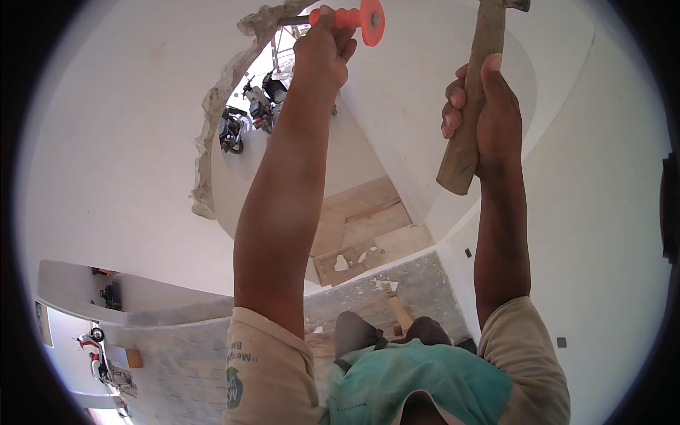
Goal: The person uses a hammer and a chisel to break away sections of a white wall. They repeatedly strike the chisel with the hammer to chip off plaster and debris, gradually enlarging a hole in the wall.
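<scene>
My left hand (325, 50) grips the orange handle of a chisel (345, 19) with a round hand guard. The chisel's dark steel shaft points left, against or very close to the rough broken edge (220, 98) of a white wall opening. To the right, my right hand (491, 111) is wrapped around the wooden handle of a hammer (484, 48). Only a corner of the hammer's metal head shows at the top of the view; the rest is cut off. The hammer is apart from the chisel's guard.
Through the opening, several motorcycles (261, 109) are parked. Boards (372, 223) lie on the floor below, with pale broken fragments (341, 263) on them. A white wall (584, 212) runs along my right. At lower left stands a red and white motorcycle (94, 353).
</scene>
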Demonstrator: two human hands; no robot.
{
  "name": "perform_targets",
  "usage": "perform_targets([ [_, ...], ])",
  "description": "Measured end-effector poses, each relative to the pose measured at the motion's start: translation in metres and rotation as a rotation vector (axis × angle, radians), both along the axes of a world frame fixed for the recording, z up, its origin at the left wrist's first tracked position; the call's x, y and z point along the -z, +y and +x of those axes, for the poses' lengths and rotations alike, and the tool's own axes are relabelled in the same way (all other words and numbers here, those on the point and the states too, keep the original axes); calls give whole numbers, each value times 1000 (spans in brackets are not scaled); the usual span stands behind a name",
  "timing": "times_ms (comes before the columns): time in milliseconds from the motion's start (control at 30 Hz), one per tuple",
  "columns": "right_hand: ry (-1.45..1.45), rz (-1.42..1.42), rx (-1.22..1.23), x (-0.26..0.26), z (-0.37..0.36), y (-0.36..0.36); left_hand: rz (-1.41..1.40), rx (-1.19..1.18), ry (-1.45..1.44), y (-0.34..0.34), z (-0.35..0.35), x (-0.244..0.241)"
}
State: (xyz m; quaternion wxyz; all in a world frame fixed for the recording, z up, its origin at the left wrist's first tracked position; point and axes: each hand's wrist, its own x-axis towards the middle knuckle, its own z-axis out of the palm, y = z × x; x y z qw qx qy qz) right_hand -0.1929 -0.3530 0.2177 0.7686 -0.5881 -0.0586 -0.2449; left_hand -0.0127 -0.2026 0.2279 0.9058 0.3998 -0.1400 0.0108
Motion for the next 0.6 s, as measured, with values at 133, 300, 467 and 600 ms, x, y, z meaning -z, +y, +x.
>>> perform_targets([
  [133, 187, -80, -108, 22, 21, 17, 6, -30, 32, -5, -10, -3],
  [300, 271, -166, -76, 31, -6, -9, -36, -45, 38, -2, -15, -3],
  [467, -101, 63, 127, 12, 25, 12, -64, -11, -13, -2, -2, 1],
  [600, 385, -138, -163, 50, 18, 20, -98, -43, 34, -4, -5, 2],
])
